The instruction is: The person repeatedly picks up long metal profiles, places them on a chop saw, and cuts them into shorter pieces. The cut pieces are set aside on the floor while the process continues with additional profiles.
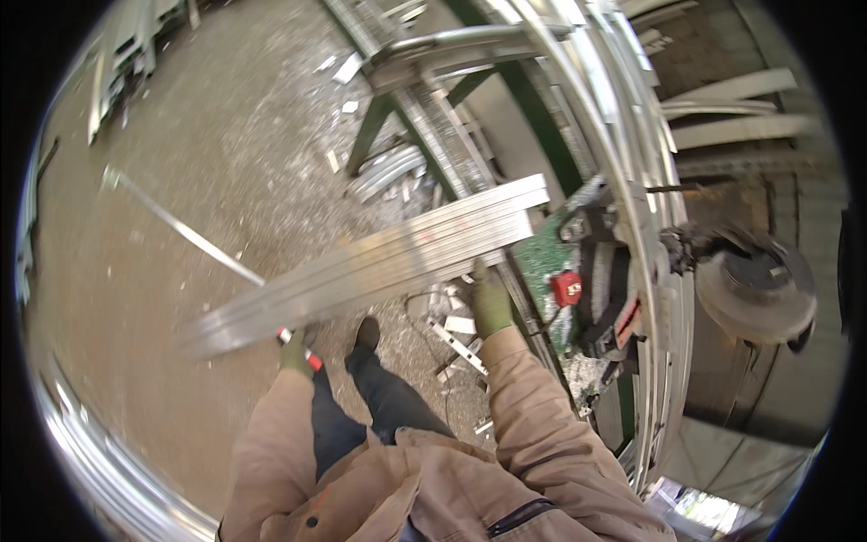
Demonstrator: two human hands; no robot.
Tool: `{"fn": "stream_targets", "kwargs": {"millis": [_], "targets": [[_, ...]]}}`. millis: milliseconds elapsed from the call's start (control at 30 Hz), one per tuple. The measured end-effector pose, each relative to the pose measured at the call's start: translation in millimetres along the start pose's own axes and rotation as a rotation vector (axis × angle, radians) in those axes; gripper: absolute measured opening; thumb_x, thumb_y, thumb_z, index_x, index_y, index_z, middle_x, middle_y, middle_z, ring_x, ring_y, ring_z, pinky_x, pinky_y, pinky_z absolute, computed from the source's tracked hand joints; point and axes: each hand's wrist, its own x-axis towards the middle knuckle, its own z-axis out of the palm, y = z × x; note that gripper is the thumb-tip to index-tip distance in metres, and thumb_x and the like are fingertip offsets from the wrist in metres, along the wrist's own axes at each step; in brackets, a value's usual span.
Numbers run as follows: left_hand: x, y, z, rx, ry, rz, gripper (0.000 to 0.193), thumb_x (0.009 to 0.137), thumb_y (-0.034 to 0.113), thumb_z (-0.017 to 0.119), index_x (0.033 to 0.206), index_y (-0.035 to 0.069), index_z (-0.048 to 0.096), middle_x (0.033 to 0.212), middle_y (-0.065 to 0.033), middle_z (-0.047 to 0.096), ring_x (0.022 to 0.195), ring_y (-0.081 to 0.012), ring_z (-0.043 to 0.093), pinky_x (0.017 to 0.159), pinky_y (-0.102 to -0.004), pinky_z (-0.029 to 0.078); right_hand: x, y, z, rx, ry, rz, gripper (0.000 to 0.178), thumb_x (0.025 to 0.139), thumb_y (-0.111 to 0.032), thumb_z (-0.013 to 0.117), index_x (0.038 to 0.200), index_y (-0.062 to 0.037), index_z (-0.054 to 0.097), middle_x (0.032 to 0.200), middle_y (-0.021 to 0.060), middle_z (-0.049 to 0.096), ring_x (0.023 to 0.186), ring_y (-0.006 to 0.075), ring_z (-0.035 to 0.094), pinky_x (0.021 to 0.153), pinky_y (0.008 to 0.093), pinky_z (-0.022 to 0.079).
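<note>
Two gloved hands carry a bundle of long silver aluminium profiles (370, 266) across the middle of the head view, the bundle running from lower left to upper right and blurred toward its left end. The left hand (296, 354), in a green glove, sits under the near left part of the bundle; its fingers are clenched on a small red and white tool (301, 349), and whether they also grip the profiles cannot be told. The right hand (490, 303), also in a green glove, is raised against the underside of the bundle near its right end, fingers grasping the lower edge. Both forearms wear tan sleeves, and dark trousers with a dark shoe (366, 334) stand on the grey concrete floor (208, 144), which is strewn with metal offcuts. A single thin silver strip (181, 226) lies on the floor to the far left. To the right stands a green-framed cutting machine (578, 271) with a red knob (566, 287), beside curved silver rails (623, 135). Farther right sits a round grey disc (754, 285).
</note>
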Motion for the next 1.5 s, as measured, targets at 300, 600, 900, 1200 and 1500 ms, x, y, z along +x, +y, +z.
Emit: {"fn": "stream_targets", "kwargs": {"millis": [300,600,900,1200,1500], "targets": [[-49.8,80.4,-104.7,0.363,-0.014,-0.265,0.03,0.114,0.046,0.076,0.118,0.017,0.073,0.096,-0.0084,0.073,0.077,-0.0264,0.073,0.059,-0.0465,0.053,-35.7,-14.1,-8.7,-0.03,-0.11,0.05,0.066,0.115,-0.054,0.078,0.149,0.0018,0.076,0.124,0.0095,0.08,0.104,0.0189,0.078,0.086,0.0348,0.064],[-148.6,91.5,-60.0,1.033,0.322,0.149,0.026,0.109,0.043,0.075,0.108,0.017,0.074,0.083,-0.003,0.071,0.06,-0.0182,0.062,0.056,-0.0404,0.048,-111.1,-55.5,-140.1,-0.112,-0.182,-0.261,0.042,0.119,-0.036,0.076,0.138,0.0008,0.084,0.113,0.0012,0.085,0.099,0.0089,0.072,0.089,0.029,0.058],[-132.8,65.5,33.9,1.521,-0.307,0.323,0.038,0.112,0.046,0.085,0.136,0.015,0.081,0.087,-0.0043,0.077,0.064,-0.0168,0.066,0.057,-0.0362,0.051,-223.0,28.6,-275.8,-0.014,0.326,-0.31,0.051,0.117,-0.047,0.076,0.137,-0.0019,0.085,0.116,0.0083,0.087,0.103,0.0161,0.076,0.095,0.0351,0.061],[-108.2,53.3,122.1,1.471,-0.789,0.43,0.024,0.112,0.019,0.082,0.135,0.011,0.086,0.091,0.0015,0.074,0.074,-0.0105,0.063,0.066,-0.0309,0.052,-342.7,80.9,-287.3,-0.001,0.613,-0.134,0.056,0.116,-0.054,0.074,0.143,-0.0063,0.085,0.125,0.0178,0.089,0.117,0.0303,0.084,0.103,0.0421,0.063],[-190.3,-7.0,153.4,1.669,-0.699,0.494,0.029,0.11,0.027,0.085,0.132,0.007,0.085,0.104,-0.008,0.083,0.086,-0.0181,0.074,0.076,-0.0397,0.061,-335.6,64.1,-452.3,-0.155,0.861,-0.105,0.053,0.112,-0.043,0.082,0.155,-0.0128,0.08,0.143,0.0222,0.084,0.129,0.0359,0.081,0.11,0.046,0.063]]}}
